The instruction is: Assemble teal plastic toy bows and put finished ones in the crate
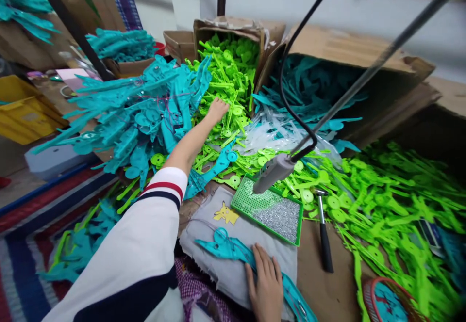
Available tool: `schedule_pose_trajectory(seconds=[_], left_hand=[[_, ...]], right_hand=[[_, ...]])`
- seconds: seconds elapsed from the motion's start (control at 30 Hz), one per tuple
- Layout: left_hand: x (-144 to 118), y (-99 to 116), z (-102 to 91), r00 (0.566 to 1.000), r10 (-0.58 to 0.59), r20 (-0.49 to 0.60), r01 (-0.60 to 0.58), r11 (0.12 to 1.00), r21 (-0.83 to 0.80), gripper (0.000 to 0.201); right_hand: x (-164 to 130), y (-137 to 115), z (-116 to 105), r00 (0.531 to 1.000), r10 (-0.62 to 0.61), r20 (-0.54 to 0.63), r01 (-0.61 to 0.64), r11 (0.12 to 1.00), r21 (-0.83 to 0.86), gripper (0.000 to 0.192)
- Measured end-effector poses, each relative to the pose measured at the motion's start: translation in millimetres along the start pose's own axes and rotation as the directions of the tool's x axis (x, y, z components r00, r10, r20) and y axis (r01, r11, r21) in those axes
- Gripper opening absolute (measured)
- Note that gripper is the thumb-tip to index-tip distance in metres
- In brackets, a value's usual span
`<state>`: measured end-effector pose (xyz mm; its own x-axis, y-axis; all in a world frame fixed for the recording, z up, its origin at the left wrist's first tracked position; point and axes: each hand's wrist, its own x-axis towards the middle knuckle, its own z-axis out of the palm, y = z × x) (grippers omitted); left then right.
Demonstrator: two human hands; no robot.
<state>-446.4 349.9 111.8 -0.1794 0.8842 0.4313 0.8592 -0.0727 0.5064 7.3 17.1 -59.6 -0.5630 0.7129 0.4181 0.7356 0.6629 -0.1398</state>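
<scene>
My left hand (218, 110) reaches far forward into a heap of bright green plastic parts (233, 70) spilling from a box. Its fingers are curled; what they hold, if anything, is hidden. My right hand (267, 278) lies with its fingers stretched out across a long teal plastic part (233, 248). That part, with a round disc near its far end, rests on a grey cloth (207, 220) bearing a yellow cartoon print. Behind the cloth is a green tray (300, 225) of small silvery pieces. Above the tray hangs a grey power screwdriver (274, 172).
A hammer (324, 234) lies right of the tray. Teal parts (145, 104) are piled at left. An open carton (364, 45) holds more teal parts behind. Green parts (393, 201) cover the right side, near a red basket (369, 297). A metal rod (378, 65) slants overhead.
</scene>
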Motion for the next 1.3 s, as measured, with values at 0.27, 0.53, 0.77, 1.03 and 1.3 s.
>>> schedule_pose_trajectory(seconds=[0.27,0.53,0.77,1.03,1.3], left_hand=[[-27.3,15.0,-34.2,0.988,0.146,0.043,-0.151,0.970,0.189,0.017],[-73.1,51.0,-83.6,0.985,0.076,-0.155,-0.070,0.996,0.049,0.017],[-152.4,58.4,-75.5,0.889,-0.426,-0.167,0.324,0.844,-0.427,0.018],[-377.7,104.2,-57.4,0.777,-0.466,-0.423,0.178,0.807,-0.563,0.028],[-479.1,99.2,-64.6,0.647,-0.707,-0.284,0.433,0.648,-0.627,0.028]], right_hand=[[1.5,-2.0,-1.1,0.997,0.042,0.059,-0.046,0.997,0.060,0.049],[28.1,-9.6,-53.7,0.993,0.111,0.045,-0.119,0.938,0.326,0.039],[143.2,-71.9,-111.9,0.992,0.087,-0.087,0.003,0.692,0.722,0.031],[85.5,-63.4,-47.0,0.927,0.176,0.330,-0.368,0.586,0.722,0.032],[150.0,-95.3,-2.0,0.829,-0.035,0.558,-0.047,0.990,0.131,0.030]])
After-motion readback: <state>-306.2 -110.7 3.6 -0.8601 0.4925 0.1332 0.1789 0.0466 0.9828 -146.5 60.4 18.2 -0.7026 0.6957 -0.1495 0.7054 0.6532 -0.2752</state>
